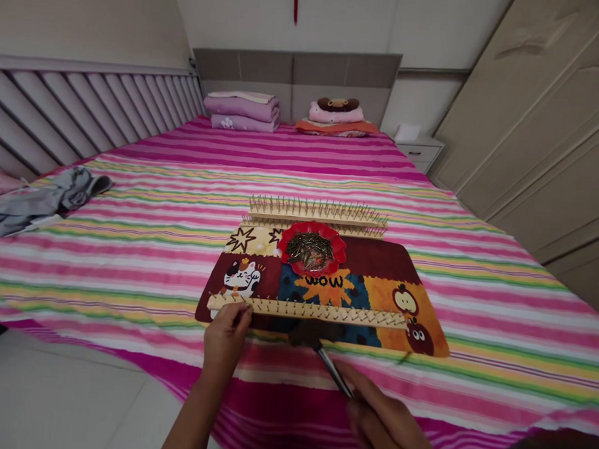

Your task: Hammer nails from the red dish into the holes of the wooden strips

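A long wooden strip (321,310) with rows of nails standing up from it lies across the near part of a patterned mat (399,257). My left hand (227,333) is at the strip's left part, thumb and forefinger pinched together over the wood; anything between the fingertips is too small to make out. In my right hand (384,417) is a hammer (334,370), gripped by its handle. Its dark head is blurred and sits just in front of the strip's near edge. Beyond the strip, a red scalloped bowl (337,262) holds many loose nails (308,248).
Behind the bowl lie more nail-studded wooden strips (319,218). The mat rests on a striped bedspread (146,245). Grey clothing (59,200) lies at left by the slatted rail (87,106). Folded bedding (242,111) is stacked at the headboard (295,74). A wardrobe (534,115) stands right.
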Tool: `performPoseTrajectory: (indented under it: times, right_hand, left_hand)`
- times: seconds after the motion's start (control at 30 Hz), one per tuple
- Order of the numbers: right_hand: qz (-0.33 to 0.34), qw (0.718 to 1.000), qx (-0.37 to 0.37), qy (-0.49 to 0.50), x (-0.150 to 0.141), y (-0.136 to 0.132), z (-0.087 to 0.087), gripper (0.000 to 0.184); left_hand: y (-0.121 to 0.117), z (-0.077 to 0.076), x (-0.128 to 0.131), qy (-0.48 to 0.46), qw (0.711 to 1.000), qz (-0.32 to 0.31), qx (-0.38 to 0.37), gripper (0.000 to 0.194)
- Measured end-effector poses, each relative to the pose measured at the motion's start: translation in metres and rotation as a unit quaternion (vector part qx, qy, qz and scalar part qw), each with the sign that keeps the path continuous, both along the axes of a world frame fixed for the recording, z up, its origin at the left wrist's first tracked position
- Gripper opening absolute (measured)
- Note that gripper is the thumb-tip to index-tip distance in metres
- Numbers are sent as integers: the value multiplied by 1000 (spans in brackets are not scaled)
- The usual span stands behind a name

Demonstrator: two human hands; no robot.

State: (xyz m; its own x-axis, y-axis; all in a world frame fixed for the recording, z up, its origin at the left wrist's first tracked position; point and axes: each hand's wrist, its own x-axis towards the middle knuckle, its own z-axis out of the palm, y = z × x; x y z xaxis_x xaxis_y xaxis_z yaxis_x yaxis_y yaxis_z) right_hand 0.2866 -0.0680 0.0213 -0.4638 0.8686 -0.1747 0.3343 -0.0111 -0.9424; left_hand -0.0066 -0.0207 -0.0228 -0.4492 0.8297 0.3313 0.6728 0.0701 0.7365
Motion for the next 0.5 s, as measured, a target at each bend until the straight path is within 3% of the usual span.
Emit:
performPoseTrajectory:
  times: [0.1, 0.2, 0.37, 0.5]
  right_hand:
    - [42, 997, 63, -3, -38, 26, 31, 44]
    - [81, 989, 123, 14, -69, 44, 51, 46]
    - [124, 984, 131, -15, -97, 56, 56, 49]
    - [128, 984, 122, -13, -93, 52, 58, 49]
  left_hand:
    - [0, -3, 0, 36, 999, -11, 16, 20]
    - [-1, -4, -1, 62, 997, -18, 37, 18]
    - [-3, -2, 1, 90, 994, -24, 50, 19]
    - [-2, -1, 1, 79, 996, -24, 43, 19]
